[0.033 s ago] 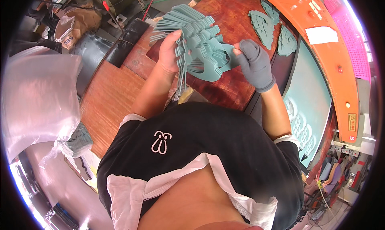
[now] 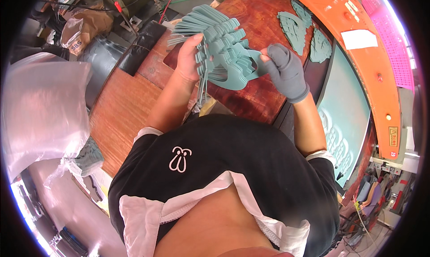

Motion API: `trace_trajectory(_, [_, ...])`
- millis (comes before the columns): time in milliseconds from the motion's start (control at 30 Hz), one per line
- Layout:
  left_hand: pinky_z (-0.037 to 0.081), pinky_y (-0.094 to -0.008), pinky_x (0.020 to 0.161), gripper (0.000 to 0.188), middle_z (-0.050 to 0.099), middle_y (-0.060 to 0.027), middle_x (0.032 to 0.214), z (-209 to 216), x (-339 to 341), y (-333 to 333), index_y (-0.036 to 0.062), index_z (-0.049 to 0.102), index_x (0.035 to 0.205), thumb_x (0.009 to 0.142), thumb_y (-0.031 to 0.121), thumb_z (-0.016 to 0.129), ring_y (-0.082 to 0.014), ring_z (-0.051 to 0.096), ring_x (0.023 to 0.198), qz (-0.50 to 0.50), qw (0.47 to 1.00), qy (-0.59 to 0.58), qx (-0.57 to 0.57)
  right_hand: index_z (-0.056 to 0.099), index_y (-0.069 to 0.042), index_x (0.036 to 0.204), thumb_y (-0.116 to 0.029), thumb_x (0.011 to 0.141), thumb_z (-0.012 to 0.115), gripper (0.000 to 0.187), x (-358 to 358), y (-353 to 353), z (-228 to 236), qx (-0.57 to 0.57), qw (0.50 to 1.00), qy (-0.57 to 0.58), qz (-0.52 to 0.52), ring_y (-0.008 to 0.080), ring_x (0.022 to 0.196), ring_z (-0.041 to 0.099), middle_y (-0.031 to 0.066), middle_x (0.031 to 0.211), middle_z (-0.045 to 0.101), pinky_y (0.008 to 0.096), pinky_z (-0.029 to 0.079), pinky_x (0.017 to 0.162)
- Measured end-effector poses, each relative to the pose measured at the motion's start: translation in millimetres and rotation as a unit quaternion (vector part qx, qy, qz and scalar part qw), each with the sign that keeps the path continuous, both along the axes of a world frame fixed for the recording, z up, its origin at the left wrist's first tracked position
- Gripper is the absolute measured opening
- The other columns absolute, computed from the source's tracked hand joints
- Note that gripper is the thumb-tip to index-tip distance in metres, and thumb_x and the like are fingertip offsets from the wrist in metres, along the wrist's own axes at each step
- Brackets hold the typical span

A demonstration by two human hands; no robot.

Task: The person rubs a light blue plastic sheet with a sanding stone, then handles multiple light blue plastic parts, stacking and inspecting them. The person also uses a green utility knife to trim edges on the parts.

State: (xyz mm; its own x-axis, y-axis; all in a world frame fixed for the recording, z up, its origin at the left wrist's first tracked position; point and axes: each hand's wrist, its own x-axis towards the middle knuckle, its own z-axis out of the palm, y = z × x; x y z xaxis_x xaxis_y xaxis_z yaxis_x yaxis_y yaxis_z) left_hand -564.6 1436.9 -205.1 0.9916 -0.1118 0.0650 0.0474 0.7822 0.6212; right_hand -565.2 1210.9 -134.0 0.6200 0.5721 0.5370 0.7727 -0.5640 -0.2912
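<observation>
A: Left hand (image 2: pixel 190 57) — bare, wrapped around a thick fanned stack of teal die-cut pieces (image 2: pixel 215 42), thumb pressed across the front, stack raised above the reddish wooden bench (image 2: pixel 251 95).

B: And the right hand (image 2: pixel 284 71)?

A: Gloved in grey knit, pinching the edge of the frontmost teal piece (image 2: pixel 239 73), just right of the stack and touching it. Closed on that edge, fingers curled.

B: Anything else near the stack?

A: Beyond the stack, farther along the bench: three more teal cut shapes (image 2: pixel 298 30) lying flat, well apart from both hands. Right of the stack: a teal sheet (image 2: pixel 345 118) with cut-outs, set under a curved orange machine frame (image 2: pixel 354 42). Left of the stack: a big clear plastic bag (image 2: pixel 42 109), and below that, a small pile of teal pieces (image 2: pixel 89 156) at the bench edge. Behind the stack: dark flat pads (image 2: pixel 143 44) and tangled cables.
</observation>
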Motion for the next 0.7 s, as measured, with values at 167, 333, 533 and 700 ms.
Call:
trace_trajectory(167, [0.049, -0.03, 0.063, 0.043, 0.062, -0.0119, 0.093, -27, 22, 9, 0.0025, 0.058, 0.098, 0.084, 0.043, 0.052, -0.0206, 0.059, 0.078, -0.051, 0.997, -0.033, -0.054, 0.057, -0.007, 0.089, -0.014, 0.083, 0.061, 0.01, 7, -3, 11, -0.054, 0.996, 0.049, 0.053, 0.0298, 0.073, 0.059, 0.0098, 0.081, 0.059, 0.0363, 0.048, 0.063])
trace_trajectory(333, [0.045, -0.0341, 0.066, 0.043, 0.053, -0.0144, 0.096, -20, 25, 6, 0.0016, 0.053, 0.1, 0.084, 0.041, 0.052, -0.0253, 0.054, 0.079, -0.021, 0.995, -0.004, -0.096, 0.057, -0.006, 0.093, -0.013, 0.081, 0.061, 0.014, 15, -3, 7, -0.07, 0.994, 0.073, 0.033, 0.0309, 0.077, 0.059, 0.0106, 0.083, 0.059, 0.0374, 0.048, 0.066])
trace_trajectory(533, [0.051, -0.0313, 0.049, 0.035, 0.063, -0.0092, 0.075, -5, 24, 2, 0.0045, 0.06, 0.084, 0.083, 0.039, 0.055, -0.0219, 0.061, 0.058, 0.021, 0.987, 0.039, -0.152, 0.059, -0.007, 0.093, -0.013, 0.08, 0.061, 0.014, 25, -1, 5, -0.047, 0.99, 0.12, 0.051, 0.0308, 0.079, 0.059, 0.0098, 0.085, 0.059, 0.0375, 0.048, 0.069])
trace_trajectory(700, [0.052, -0.032, 0.048, 0.034, 0.063, -0.0083, 0.075, -21, 26, 30, 0.0047, 0.06, 0.085, 0.081, 0.039, 0.057, -0.0223, 0.062, 0.059, -0.111, 0.987, -0.066, -0.094, 0.06, -0.007, 0.091, -0.013, 0.08, 0.061, 0.012, 25, -3, 12, -0.046, 0.994, 0.1, 0.021, 0.0299, 0.079, 0.058, 0.0091, 0.085, 0.058, 0.0364, 0.047, 0.068])
